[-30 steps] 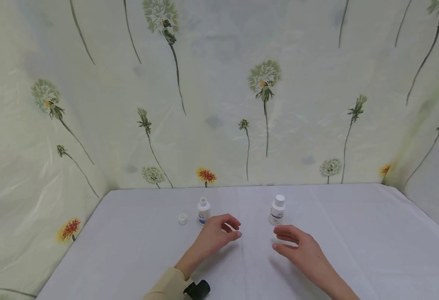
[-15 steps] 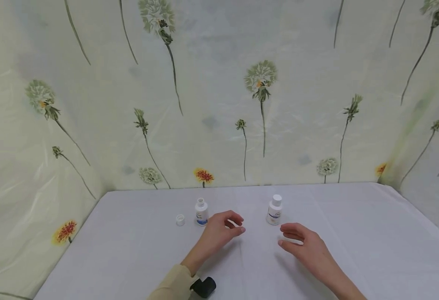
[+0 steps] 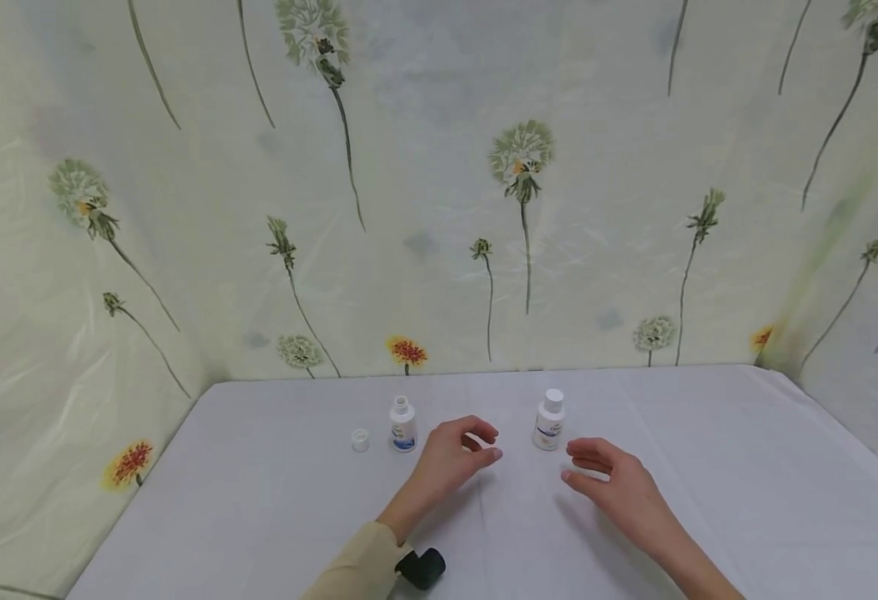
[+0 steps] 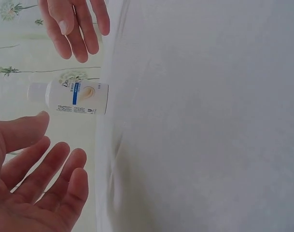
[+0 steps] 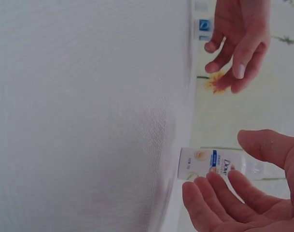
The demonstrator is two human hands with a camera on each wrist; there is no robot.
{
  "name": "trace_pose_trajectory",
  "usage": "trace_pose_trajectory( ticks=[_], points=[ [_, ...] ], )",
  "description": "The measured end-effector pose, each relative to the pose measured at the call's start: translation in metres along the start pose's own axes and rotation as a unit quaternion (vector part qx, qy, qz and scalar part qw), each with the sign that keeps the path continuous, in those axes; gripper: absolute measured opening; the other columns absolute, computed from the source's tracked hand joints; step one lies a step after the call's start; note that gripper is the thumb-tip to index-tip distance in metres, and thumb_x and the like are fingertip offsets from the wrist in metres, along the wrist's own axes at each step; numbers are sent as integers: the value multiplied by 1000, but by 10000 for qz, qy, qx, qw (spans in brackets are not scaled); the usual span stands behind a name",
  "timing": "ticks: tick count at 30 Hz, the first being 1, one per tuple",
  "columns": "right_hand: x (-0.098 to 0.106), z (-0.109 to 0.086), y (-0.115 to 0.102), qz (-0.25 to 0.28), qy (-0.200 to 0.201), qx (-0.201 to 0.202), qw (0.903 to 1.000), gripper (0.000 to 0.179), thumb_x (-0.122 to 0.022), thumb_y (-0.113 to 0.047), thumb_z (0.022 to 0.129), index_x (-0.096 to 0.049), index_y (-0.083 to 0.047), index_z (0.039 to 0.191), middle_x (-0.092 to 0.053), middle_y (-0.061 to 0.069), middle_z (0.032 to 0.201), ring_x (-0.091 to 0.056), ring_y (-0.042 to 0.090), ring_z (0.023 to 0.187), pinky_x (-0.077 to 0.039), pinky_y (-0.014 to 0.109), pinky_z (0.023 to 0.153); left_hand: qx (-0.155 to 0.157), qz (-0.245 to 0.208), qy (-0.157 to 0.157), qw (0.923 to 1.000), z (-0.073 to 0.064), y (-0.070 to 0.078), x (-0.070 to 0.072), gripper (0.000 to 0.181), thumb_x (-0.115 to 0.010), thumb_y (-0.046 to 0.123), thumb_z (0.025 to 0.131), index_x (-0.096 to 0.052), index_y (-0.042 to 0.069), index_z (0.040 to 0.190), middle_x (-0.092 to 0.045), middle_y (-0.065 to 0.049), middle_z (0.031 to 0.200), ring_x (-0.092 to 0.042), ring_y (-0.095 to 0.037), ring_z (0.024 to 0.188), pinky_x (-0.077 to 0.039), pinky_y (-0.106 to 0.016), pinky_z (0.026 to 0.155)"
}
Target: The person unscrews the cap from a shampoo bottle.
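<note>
Two small white bottles stand upright on the table. On the right is the capped bottle (image 3: pixel 549 427), whose Dove label shows in the left wrist view (image 4: pixel 84 98). The uncapped bottle (image 3: pixel 403 428) has a blue-marked label, and its white cap (image 3: pixel 360 440) lies to its left. My left hand (image 3: pixel 450 457), fingers loosely bent and holding nothing, hovers between the two bottles. Just to the right of the capped bottle and nearer to me, my right hand (image 3: pixel 622 490) has relaxed fingers and a bare palm. In the right wrist view its fingertips overlap the capped bottle (image 5: pixel 200 162).
A white cloth (image 3: pixel 259 517) covers the table. Behind it and along the sides hangs a pale curtain (image 3: pixel 439 167) printed with dandelions. A black wrist camera (image 3: pixel 422 569) sits at the left sleeve cuff (image 3: pixel 371 554).
My left hand has drifted right and slightly forward, away from the uncapped bottle. My right hand has shifted a little right and forward. Both bottles and the cap stay in place.
</note>
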State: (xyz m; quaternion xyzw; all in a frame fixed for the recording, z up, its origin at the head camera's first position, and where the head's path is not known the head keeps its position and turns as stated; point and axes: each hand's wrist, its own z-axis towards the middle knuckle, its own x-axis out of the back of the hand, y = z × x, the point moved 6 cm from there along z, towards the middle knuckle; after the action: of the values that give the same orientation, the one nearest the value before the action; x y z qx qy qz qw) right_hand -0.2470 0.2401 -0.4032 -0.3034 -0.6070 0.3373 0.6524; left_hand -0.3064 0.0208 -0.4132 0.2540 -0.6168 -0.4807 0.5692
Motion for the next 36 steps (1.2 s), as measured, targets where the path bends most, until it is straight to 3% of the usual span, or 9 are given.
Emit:
trace_pose_trajectory(
  ticks=[7,25,36],
  points=[
    [2,8,4,4,13,24,10000,47,-70,-19,92,-54,4,130,-61,22,127,-58,37,117,-49,47,92,66,-88,14,9999,4,2,-4,25,-76,16,87,-69,10,110,-67,0,103,-59,-13,86,-52,-24,69],
    [4,20,10,49,80,-69,9999,50,-70,-18,92,-52,7,132,-58,26,129,-56,40,120,-49,49,93,-18,-56,65,10000,25,9,-11,27,-75,20,88,-69,11,112,-66,4,101,-58,-12,89,-51,-24,71],
    [4,26,11,30,144,-152,9998,50,-69,-16,92,-52,6,132,-57,26,130,-55,40,121,-48,50,94,-39,-74,128,9999,32,7,-14,27,-75,21,89,-68,11,113,-67,-3,105,-58,-13,89,-51,-25,71]
  ],
)
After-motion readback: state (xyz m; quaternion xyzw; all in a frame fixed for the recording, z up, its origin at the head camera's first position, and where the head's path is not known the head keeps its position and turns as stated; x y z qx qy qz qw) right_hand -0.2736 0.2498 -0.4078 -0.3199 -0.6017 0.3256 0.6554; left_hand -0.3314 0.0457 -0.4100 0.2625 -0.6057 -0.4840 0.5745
